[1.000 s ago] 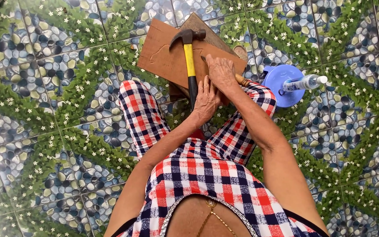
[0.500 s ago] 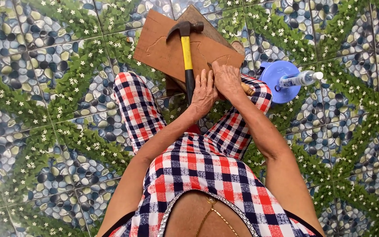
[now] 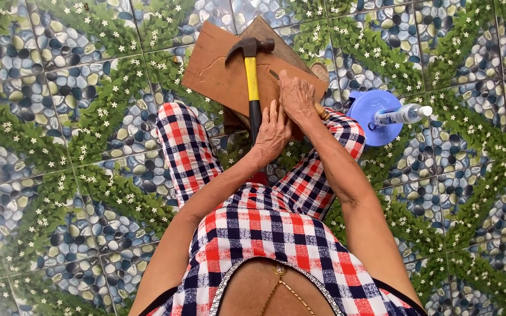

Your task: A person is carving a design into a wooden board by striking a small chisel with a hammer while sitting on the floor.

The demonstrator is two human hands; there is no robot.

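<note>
2 hands meet on the wooden board: left hand grips the hammer handle, right hand presses flat just beside, steadying the board.

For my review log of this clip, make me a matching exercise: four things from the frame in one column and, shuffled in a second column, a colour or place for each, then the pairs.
Things:
1. hammer
2. wooden board
3. clear bottle
4. left hand

Descriptions:
A. lies on a round blue lid on the tiled floor
B. yellow handle with a black grip and a dark head
C. reddish brown and flat, under the hammer
D. rests against the black grip, next to the right hand

Pairs: 1-B, 2-C, 3-A, 4-D
</note>
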